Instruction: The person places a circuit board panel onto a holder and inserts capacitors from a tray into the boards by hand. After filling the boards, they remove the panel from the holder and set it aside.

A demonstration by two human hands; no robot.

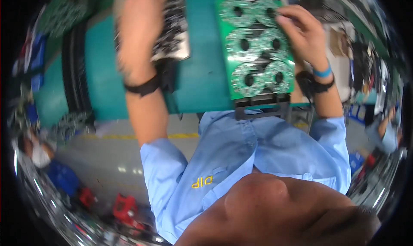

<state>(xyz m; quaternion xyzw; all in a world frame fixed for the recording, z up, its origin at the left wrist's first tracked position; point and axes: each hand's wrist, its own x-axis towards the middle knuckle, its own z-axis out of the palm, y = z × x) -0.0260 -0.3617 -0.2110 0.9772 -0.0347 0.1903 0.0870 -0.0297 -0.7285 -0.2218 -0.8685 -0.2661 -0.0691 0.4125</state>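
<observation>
A green circuit board panel with several round ring-shaped sections lies on a black frame in front of me, right of the middle. At its far right corner is my right hand, thumb and fingertips drawn together by the edge of a ring; anything between them is too small to make out. My left hand is smeared by motion beside a light tray of loose dark parts. Its fingers cannot be read. Black bands circle both wrists, and a blue band sits on the right one.
The teal work surface runs across in front of me. Black rails cross it at the left, near more round boards. Cartons and a pale bin stand right of the board. Other people are at both sides.
</observation>
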